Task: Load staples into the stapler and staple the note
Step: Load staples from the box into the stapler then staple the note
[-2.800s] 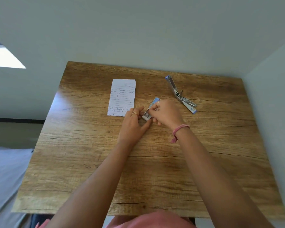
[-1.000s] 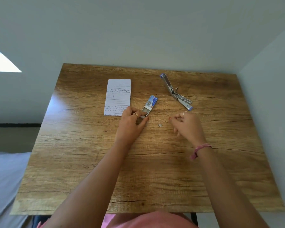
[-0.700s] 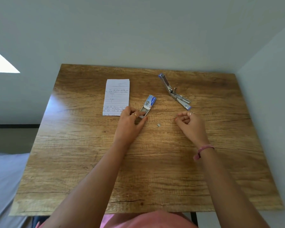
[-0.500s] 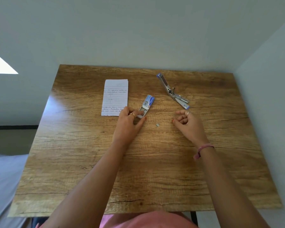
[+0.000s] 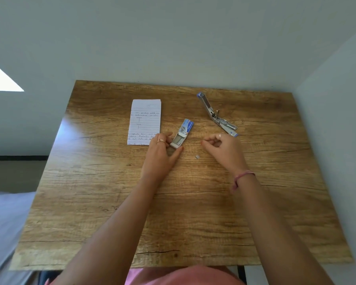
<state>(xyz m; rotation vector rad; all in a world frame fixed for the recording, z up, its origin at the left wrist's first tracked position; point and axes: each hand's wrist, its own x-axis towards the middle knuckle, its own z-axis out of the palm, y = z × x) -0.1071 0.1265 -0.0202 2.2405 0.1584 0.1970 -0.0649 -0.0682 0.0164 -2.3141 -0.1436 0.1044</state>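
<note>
Head camera view: I look down on a brown wood-grain table (image 5: 173, 212). My left hand (image 5: 159, 156) grips the pulled-out tray end of a small blue-and-white cardboard staple box (image 5: 182, 133) between thumb and fingers. My right hand (image 5: 224, 150) hovers with fingers curled; whether it pinches staples I cannot tell. A silver metal stapler with blue tips (image 5: 215, 115) lies hinged open just beyond it. A white lined handwritten note (image 5: 145, 120) lies left of the box. One tiny grey scrap (image 5: 197, 157) sits between my hands.

Wooden tabletop (image 5: 111, 202) mid-frame; left hand (image 5: 159, 156) gripping open staple box (image 5: 182, 133) at center; right hand (image 5: 224, 150) curled beside loose staple piece (image 5: 197, 157); opened stapler (image 5: 216, 115) upper right; handwritten note (image 5: 145, 120) upper left of center
</note>
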